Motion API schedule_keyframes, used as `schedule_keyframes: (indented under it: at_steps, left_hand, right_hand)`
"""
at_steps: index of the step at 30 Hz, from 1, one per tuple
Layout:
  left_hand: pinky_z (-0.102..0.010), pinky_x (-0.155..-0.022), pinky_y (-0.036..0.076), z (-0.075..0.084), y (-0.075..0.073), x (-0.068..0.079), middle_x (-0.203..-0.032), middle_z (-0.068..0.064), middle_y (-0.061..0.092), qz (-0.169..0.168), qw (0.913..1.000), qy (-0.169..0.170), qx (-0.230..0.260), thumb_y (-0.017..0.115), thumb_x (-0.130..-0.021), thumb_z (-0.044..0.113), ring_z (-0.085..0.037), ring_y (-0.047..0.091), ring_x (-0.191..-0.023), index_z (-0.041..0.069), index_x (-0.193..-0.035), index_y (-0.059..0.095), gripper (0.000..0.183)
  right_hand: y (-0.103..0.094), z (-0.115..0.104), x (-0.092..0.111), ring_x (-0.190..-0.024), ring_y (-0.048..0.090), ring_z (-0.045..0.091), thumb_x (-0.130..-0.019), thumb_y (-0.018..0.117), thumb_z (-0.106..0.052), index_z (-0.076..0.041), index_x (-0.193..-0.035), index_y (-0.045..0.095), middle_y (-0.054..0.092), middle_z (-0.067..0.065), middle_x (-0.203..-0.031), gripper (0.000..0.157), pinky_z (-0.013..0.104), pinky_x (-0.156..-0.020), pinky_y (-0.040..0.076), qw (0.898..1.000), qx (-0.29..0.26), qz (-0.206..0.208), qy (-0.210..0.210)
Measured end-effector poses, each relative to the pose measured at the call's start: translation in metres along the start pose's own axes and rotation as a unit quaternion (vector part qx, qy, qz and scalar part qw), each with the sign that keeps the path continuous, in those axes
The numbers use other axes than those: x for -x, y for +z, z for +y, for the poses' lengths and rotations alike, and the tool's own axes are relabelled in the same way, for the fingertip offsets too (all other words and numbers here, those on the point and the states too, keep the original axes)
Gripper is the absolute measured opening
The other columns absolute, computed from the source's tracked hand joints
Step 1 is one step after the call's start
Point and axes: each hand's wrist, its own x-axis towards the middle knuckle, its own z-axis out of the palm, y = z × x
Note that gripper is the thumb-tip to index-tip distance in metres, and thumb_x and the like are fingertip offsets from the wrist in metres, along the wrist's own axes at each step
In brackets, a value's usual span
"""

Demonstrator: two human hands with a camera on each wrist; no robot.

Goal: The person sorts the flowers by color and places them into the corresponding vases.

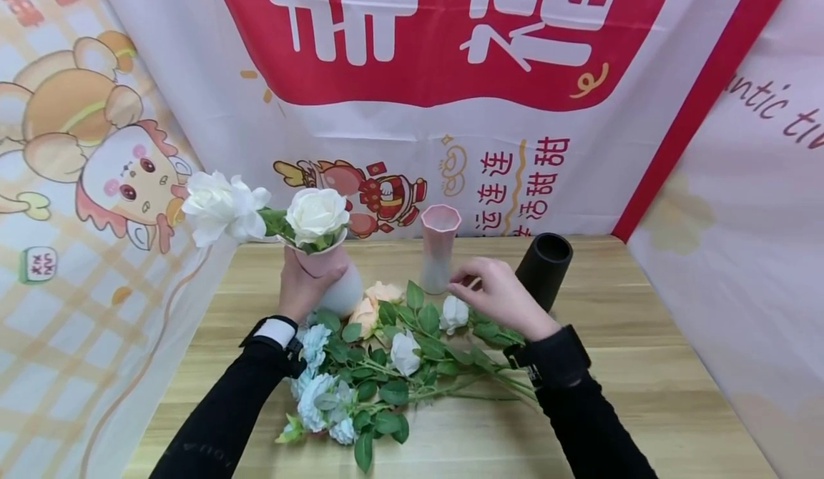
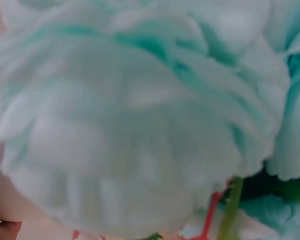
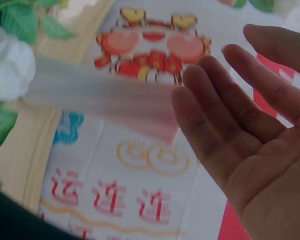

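My left hand [image 1: 304,282] grips a round pink-and-white vase [image 1: 347,289] at its side, thumb lying across the front. Out of its mouth come a white rose [image 1: 317,216] and a fuller white flower [image 1: 225,207] leaning left. A pale blue flower [image 2: 130,130] fills the left wrist view and hides the hand's work there. My right hand [image 1: 498,293] hovers over the flowers on the table, beside a slim pink-to-grey vase [image 1: 440,239]. In the right wrist view that hand [image 3: 255,135] holds nothing, its fingers loosely bent.
Blue flowers [image 1: 317,400], peach flowers [image 1: 365,316] and white rosebuds [image 1: 405,354] lie with leafy stems across the middle of the wooden table [image 1: 644,393]. A black vase [image 1: 546,268] stands behind my right wrist. Printed cloths [image 1: 412,121] hang around the table's back and sides.
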Motion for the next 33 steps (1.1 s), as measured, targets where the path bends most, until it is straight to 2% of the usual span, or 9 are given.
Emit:
schedule_keyframes:
  at_steps: [3,7,14,19,22,27,30,33]
  left_hand:
    - [-0.054,-0.102,0.037,0.002,0.0,0.0,-0.146,-0.014,0.038,0.001,1.0,-0.003,-0.002,0.088,-0.068,0.047,-0.033,0.043,-0.128,0.018,-0.153,0.016,0.116]
    - [-0.052,-0.103,0.037,0.002,0.0,-0.001,-0.145,-0.013,0.039,0.004,1.0,-0.001,0.004,0.089,-0.069,0.046,-0.032,0.043,-0.127,0.019,-0.153,0.016,0.114]
    - [-0.051,-0.102,0.038,0.005,-0.003,-0.001,-0.145,-0.011,0.04,0.008,0.9999,-0.008,0.01,0.089,-0.069,0.045,-0.03,0.044,-0.127,0.02,-0.152,0.018,0.112]
    - [-0.052,-0.102,0.037,0.003,-0.002,-0.002,-0.145,-0.011,0.039,0.007,0.9999,-0.006,0.012,0.089,-0.069,0.045,-0.03,0.043,-0.127,0.021,-0.153,0.017,0.113]
    - [-0.053,-0.103,0.037,0.002,-0.001,-0.001,-0.146,-0.011,0.039,0.007,0.9999,-0.004,0.012,0.088,-0.069,0.046,-0.031,0.043,-0.128,0.02,-0.153,0.016,0.113]
    - [-0.054,-0.102,0.037,0.001,0.0,-0.002,-0.146,-0.012,0.039,0.007,0.9999,-0.004,0.014,0.088,-0.069,0.046,-0.032,0.043,-0.128,0.019,-0.153,0.017,0.113]
    - [-0.054,-0.102,0.037,0.001,0.001,-0.002,-0.145,-0.012,0.039,0.007,0.9998,-0.005,0.018,0.088,-0.069,0.046,-0.031,0.043,-0.127,0.019,-0.152,0.018,0.112]
    - [-0.053,-0.101,0.038,0.0,0.003,-0.003,-0.145,-0.012,0.04,0.004,0.9998,-0.007,0.02,0.089,-0.069,0.046,-0.031,0.044,-0.126,0.019,-0.152,0.018,0.113]
  right_hand:
    - [0.0,0.003,0.014,-0.078,0.062,0.008,-0.094,0.069,-0.012,-0.013,-0.093,0.073,0.066,-0.006,-0.087,0.004,0.031,-0.069,0.054,0.998,0.025,0.05,0.016]
    - [0.005,0.013,0.028,-0.074,0.062,0.008,-0.093,0.07,-0.011,-0.01,-0.091,0.074,0.067,-0.005,-0.084,0.004,0.033,-0.067,0.055,0.995,0.047,0.079,0.035]
    - [0.015,0.041,0.042,-0.071,0.06,0.01,-0.091,0.071,-0.009,-0.011,-0.086,0.074,0.066,-0.003,-0.08,0.006,0.033,-0.065,0.052,0.989,0.106,0.076,0.065]
    - [0.024,0.064,0.051,-0.063,0.054,0.01,-0.09,0.07,-0.006,-0.008,-0.082,0.072,0.062,-0.003,-0.074,0.009,0.032,-0.059,0.048,0.984,0.133,0.039,0.115]
    - [0.032,0.078,0.057,-0.064,0.055,0.011,-0.089,0.071,-0.007,-0.006,-0.085,0.074,0.064,-0.002,-0.075,0.005,0.033,-0.059,0.049,0.978,0.142,0.016,0.15]
    - [0.046,0.093,0.06,-0.066,0.06,0.015,-0.088,0.072,-0.006,-0.005,-0.087,0.076,0.066,0.002,-0.079,0.004,0.036,-0.059,0.051,0.97,0.163,0.022,0.182]
    - [0.055,0.1,0.058,-0.062,0.058,0.017,-0.086,0.07,-0.002,-0.008,-0.074,0.073,0.063,0.003,-0.075,0.013,0.036,-0.054,0.049,0.964,0.196,0.032,0.177]
    - [0.062,0.106,0.056,-0.056,0.05,0.019,-0.083,0.065,0.004,-0.011,-0.057,0.056,0.053,0.006,-0.068,0.032,0.035,-0.049,0.042,0.956,0.234,0.035,0.175]
